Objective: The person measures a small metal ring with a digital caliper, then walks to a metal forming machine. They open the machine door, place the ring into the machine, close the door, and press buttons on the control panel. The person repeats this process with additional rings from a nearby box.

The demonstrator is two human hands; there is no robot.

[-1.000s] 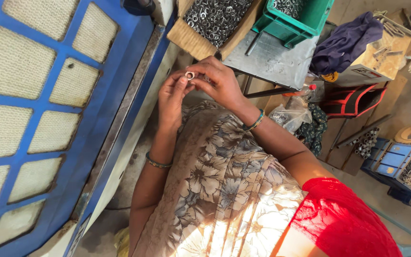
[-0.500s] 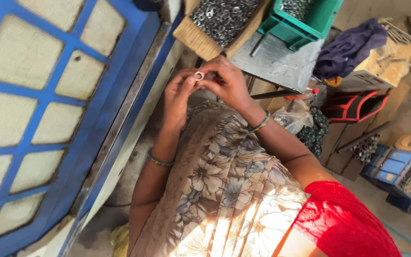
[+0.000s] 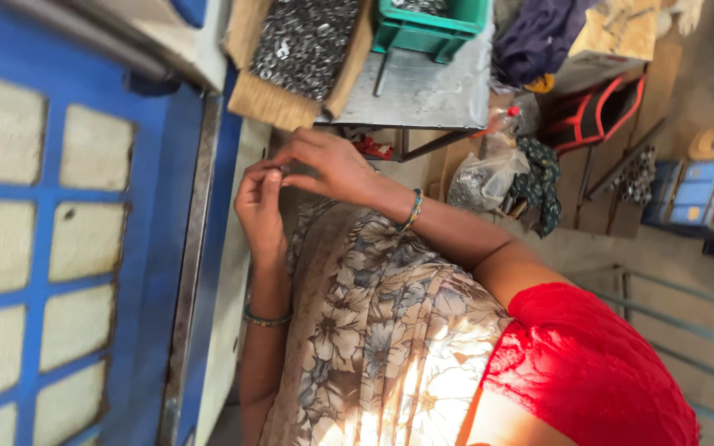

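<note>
My left hand [image 3: 258, 202] and my right hand [image 3: 332, 165] meet fingertip to fingertip in front of my floral-draped lap [image 3: 373, 330]. Both pinch a small metal ring [image 3: 283, 171], which the fingers hide almost completely. Each wrist carries a bangle, and a red sleeve [image 3: 588, 372] covers my right upper arm. Just beyond the hands, a cardboard tray [image 3: 266, 103] heaped with several small metal rings rests on a grey metal table [image 3: 431, 87].
A green plastic crate [image 3: 431, 29] stands on the table beside the tray. A blue-framed window [image 3: 51, 248] fills the left. To the right are a clear bag of metal parts [image 3: 481, 177], a red-framed stool [image 3: 597, 116], dark cloth [image 3: 539, 33] and blue bins [image 3: 704, 194].
The hands have stayed together while the view shifted, so they sit lower in the frame. The ring that showed between the fingertips is now mostly covered by the fingers.
</note>
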